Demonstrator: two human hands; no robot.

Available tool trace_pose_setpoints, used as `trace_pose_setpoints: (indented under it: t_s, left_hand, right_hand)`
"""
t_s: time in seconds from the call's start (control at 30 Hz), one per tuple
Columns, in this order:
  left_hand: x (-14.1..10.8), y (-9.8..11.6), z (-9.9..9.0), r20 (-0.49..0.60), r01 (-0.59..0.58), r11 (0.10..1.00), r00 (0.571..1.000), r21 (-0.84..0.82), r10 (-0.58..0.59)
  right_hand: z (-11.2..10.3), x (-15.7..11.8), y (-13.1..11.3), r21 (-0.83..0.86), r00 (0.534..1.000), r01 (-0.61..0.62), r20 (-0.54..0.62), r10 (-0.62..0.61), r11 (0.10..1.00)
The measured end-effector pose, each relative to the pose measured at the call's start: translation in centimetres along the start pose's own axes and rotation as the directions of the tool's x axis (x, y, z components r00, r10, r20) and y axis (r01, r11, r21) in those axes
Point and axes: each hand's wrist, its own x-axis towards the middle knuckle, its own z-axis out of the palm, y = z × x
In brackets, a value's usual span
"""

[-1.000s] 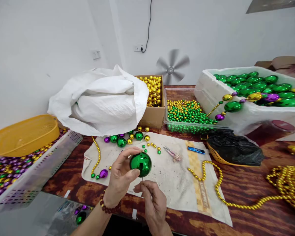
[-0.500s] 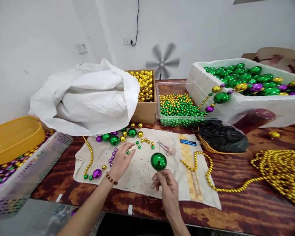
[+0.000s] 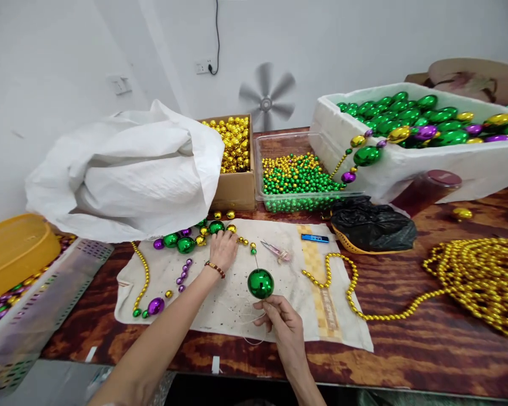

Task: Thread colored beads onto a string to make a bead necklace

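Observation:
A large shiny green bead (image 3: 261,283) sits on a thin needle (image 3: 256,261), whose upper end sticks out above it. Just below the bead, the fingers of my right hand (image 3: 279,321) pinch the needle, and pale thread (image 3: 248,310) loops down beside them. My left hand (image 3: 223,250) lies palm down on the cloth (image 3: 220,299), fingers stretched forward among loose beads; its fingertips are partly hidden. Close to those fingers are small gold beads (image 3: 243,241), larger green beads (image 3: 186,245) and a green bead (image 3: 216,226). Small purple beads (image 3: 184,273) lie left of my wrist.
Pointed snips (image 3: 281,254) and a blue object (image 3: 315,238) lie on the cloth. Behind stand a white sack (image 3: 139,186), a cardboard box (image 3: 232,192), a clear tub (image 3: 298,197) and a foam box (image 3: 449,163). Gold bead strands (image 3: 478,282) pile up right.
My left hand has moved forward and now covers the small green beads that lay near its fingers. My right hand still holds the needle and green bead. The view has shifted slightly.

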Motion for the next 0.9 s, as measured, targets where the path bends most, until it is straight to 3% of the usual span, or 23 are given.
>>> trace_pose_setpoints:
  t_s: [0.13, 0.2, 0.23, 0.27, 0.33, 0.37, 0.43, 0.5, 0.63, 0.9]
  left_hand:
    - [-0.3, 0.1, -0.7, -0.052, 0.075, 0.979, 0.995, -0.189, -0.086]
    - [-1.3, 0.3, -1.7, -0.012, 0.158, 0.849, 0.982, -0.504, -0.19]
    - [-2.0, 0.5, -2.4, 0.059, 0.211, 0.682, 0.969, -0.7, -0.239]
    - [-2.8, 0.7, -3.0, 0.155, 0.262, 0.449, 0.953, -0.854, -0.261]
    - [-4.5, 1.2, -4.3, 0.33, 0.332, -0.029, 0.917, -0.943, -0.226]
    - [-5.3, 1.3, -4.9, 0.377, 0.347, -0.171, 0.905, -0.922, -0.196]
    - [-6.4, 1.6, -5.8, 0.411, 0.348, -0.311, 0.896, -0.885, -0.169]
    - [-7.2, 1.7, -6.4, 0.409, 0.332, -0.354, 0.897, -0.874, -0.167]
    - [-7.8, 1.5, -6.9, 0.393, 0.316, -0.36, 0.904, -0.878, -0.166]
    - [-8.1, 1.6, -7.0, 0.372, 0.297, -0.36, 0.914, -0.885, -0.16]
  right_hand:
    - [-0.2, 0.3, 0.2, -0.044, 1.0, -0.003, -0.01, 0.002, 0.999]
    - [-0.2, 0.3, 0.2, -0.092, 1.0, 0.014, 0.002, -0.014, 0.996]
    - [-0.2, 0.2, 0.2, -0.115, 1.0, 0.028, 0.011, -0.027, 0.993]
    - [-0.1, 0.1, 0.1, -0.138, 0.999, 0.047, 0.021, -0.044, 0.989]
    - [0.0, -0.3, -0.1, -0.183, 0.995, 0.094, 0.051, -0.087, 0.979]
    - [0.1, -0.5, -0.2, -0.205, 0.992, 0.12, 0.072, -0.108, 0.971]
    - [0.4, -0.9, -0.4, -0.246, 0.982, 0.17, 0.124, -0.143, 0.954]
    - [0.6, -1.3, -0.7, -0.281, 0.971, 0.214, 0.169, -0.171, 0.935]
    - [0.8, -1.7, -1.1, -0.341, 0.963, 0.249, 0.189, -0.193, 0.906]
    - [0.6, -2.4, -1.1, -0.369, 0.971, 0.214, 0.178, -0.158, 0.904]
